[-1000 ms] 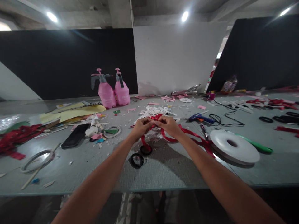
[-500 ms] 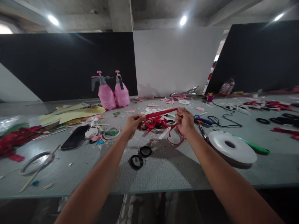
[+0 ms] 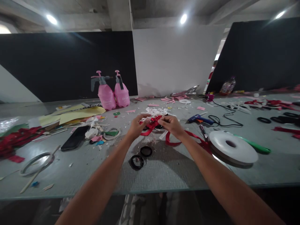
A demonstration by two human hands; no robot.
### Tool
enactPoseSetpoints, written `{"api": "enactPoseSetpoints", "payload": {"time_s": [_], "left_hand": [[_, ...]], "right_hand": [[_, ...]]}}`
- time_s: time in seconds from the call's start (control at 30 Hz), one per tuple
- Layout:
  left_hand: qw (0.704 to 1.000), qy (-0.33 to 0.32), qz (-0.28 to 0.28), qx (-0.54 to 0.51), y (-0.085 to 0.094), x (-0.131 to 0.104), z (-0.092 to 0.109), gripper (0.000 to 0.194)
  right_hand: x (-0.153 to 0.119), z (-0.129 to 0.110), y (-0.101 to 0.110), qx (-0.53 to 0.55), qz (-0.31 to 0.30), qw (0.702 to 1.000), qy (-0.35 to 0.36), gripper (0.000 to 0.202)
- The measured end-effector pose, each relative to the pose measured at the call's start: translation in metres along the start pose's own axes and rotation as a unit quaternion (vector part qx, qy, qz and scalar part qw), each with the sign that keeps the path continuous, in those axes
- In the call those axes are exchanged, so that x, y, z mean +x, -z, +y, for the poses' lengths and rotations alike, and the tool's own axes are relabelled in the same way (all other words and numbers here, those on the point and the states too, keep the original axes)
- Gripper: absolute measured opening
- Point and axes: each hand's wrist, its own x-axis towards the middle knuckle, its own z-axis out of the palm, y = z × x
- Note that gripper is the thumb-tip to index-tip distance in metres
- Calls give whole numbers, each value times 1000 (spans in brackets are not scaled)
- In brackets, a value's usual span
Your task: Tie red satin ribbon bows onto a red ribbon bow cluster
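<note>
Both of my hands are at a small heap of red ribbon bows (image 3: 152, 123) in the middle of the table. My left hand (image 3: 137, 124) comes in from the left, thumb and forefinger closed on a red bow's edge. My right hand (image 3: 172, 125) pinches the same red ribbon from the right; its fingertips partly hide it. A loose length of red ribbon (image 3: 173, 143) loops on the table and passes under my right forearm. Nearer to me lie two black rings (image 3: 141, 157). White scraps (image 3: 157, 111) are spread behind the heap.
A blue glue gun (image 3: 200, 119) with a black cord and a white ribbon spool (image 3: 233, 147) are on the right. Two pink spray bottles (image 3: 113, 95) stand at the back. A black phone (image 3: 75, 138), a grey ring (image 3: 35, 164) and red ribbons (image 3: 18, 142) lie left.
The ribbon strip stretched between my hands has been let go and now lies to the right. My hands have moved closer together and lower, onto the bows. The glue gun shows more fully.
</note>
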Motion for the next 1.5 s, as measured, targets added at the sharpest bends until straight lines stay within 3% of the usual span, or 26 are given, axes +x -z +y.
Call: {"api": "enactPoseSetpoints", "payload": {"time_s": [0.07,0.13,0.33,0.53,0.67,0.8,1.0,1.07,1.13,1.23,1.33,1.43,1.5], "left_hand": [[997,-6,-79,-18,-9,-4,4,35],[992,12,-121,-23,-15,-6,6,36],[985,87,-120,-88,-10,-5,5,37],[960,135,2,-247,11,2,-1,33],[933,129,92,-322,23,8,-4,34],[905,131,164,-370,28,13,-6,33],[823,156,289,-463,45,17,-15,27],[819,149,318,-454,49,18,-18,25],[837,134,327,-418,48,19,-20,24],[910,72,278,-299,35,18,-16,25],[977,23,86,-195,14,11,-5,30],[980,32,-117,-159,-8,0,5,42],[975,34,-166,-140,-18,-6,10,48]], "right_hand": [[-1,2,-5,-34,-41,999,8,30],[-1,2,-6,-46,-57,997,8,30],[-1,-3,4,42,12,999,-7,26],[6,-3,26,255,121,959,-37,28],[8,-9,37,326,173,929,-31,35],[7,-12,38,330,179,926,-36,35],[7,-10,36,335,191,922,-34,35],[6,-10,36,333,181,925,-35,34],[6,-11,33,329,160,930,-39,34],[4,-13,26,316,119,940,-51,31],[2,-15,20,298,66,950,-59,28],[-1,-16,17,291,20,955,-52,28],[-1,-16,17,285,2,957,-49,26]]}}
